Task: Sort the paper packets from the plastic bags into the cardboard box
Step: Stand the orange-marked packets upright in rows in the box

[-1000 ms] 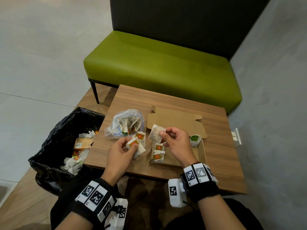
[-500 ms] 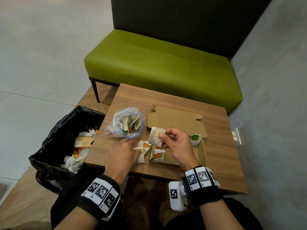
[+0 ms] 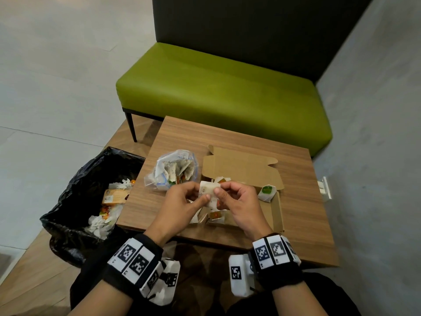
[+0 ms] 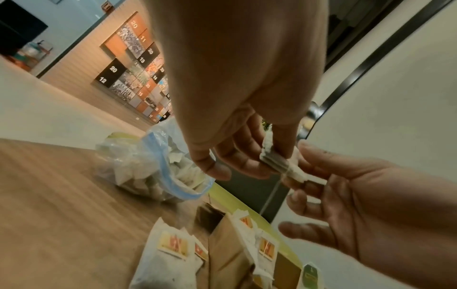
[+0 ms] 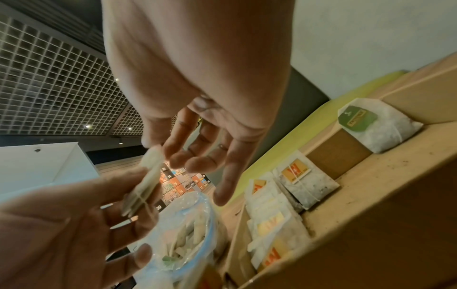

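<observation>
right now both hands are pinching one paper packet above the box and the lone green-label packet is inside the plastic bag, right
Not quite. Both the left hand and right hand do pinch one paper packet, but the green-label packet lies in the cardboard box, not the plastic bag, per the head view.

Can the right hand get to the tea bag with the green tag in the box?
Probably yes. The green-tagged packet lies uncovered in the cardboard box, just beside the right hand. But that hand is pinching a white packet together with the left hand.
</observation>
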`<act>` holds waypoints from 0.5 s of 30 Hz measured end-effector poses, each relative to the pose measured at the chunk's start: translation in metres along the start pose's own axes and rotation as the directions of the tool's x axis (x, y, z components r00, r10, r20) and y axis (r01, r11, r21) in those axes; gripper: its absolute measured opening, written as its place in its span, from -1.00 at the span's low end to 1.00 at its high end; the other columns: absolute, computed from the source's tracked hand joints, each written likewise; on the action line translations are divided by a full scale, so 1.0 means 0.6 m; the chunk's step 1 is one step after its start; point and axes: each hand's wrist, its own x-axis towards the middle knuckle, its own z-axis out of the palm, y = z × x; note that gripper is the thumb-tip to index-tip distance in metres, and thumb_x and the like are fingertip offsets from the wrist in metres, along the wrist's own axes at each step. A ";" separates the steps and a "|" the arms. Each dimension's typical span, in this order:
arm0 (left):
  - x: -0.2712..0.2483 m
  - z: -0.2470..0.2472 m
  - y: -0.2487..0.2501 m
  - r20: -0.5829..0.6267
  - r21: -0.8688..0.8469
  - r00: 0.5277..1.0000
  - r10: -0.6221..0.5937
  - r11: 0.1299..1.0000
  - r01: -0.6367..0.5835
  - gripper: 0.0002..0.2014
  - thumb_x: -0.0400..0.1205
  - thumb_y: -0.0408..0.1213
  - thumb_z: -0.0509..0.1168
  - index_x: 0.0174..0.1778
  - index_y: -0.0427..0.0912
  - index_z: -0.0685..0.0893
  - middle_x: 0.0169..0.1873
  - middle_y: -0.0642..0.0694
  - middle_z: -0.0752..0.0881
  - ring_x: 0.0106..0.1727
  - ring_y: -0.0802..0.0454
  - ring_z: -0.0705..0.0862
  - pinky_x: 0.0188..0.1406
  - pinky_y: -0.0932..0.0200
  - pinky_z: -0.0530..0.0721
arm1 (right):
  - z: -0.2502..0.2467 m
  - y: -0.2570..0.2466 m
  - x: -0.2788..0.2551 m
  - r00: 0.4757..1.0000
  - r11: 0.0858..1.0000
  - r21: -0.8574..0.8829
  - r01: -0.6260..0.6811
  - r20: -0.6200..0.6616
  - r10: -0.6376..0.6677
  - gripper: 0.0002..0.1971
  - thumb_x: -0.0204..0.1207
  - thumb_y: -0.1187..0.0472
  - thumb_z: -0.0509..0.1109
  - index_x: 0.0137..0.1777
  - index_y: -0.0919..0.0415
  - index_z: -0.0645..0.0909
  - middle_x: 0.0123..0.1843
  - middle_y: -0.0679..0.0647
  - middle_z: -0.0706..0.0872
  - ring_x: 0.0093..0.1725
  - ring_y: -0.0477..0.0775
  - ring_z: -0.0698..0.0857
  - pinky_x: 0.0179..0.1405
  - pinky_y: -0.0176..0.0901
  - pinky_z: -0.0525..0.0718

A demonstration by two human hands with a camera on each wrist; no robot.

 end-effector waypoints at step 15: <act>-0.014 -0.012 0.045 -0.095 -0.325 0.996 -0.003 0.945 -0.028 -0.91 0.61 -0.46 0.40 0.01 -0.32 0.76 -0.28 -0.07 0.84 -0.28 0.17 0.78 -0.33 0.42 0.63 | 0.011 0.014 -0.024 0.968 0.787 -0.607 0.105 0.243 0.058 -0.44 0.22 -0.31 0.53 0.26 -0.30 0.67 -0.20 -0.10 0.72 -0.30 -0.16 0.62 -0.17 0.01 0.70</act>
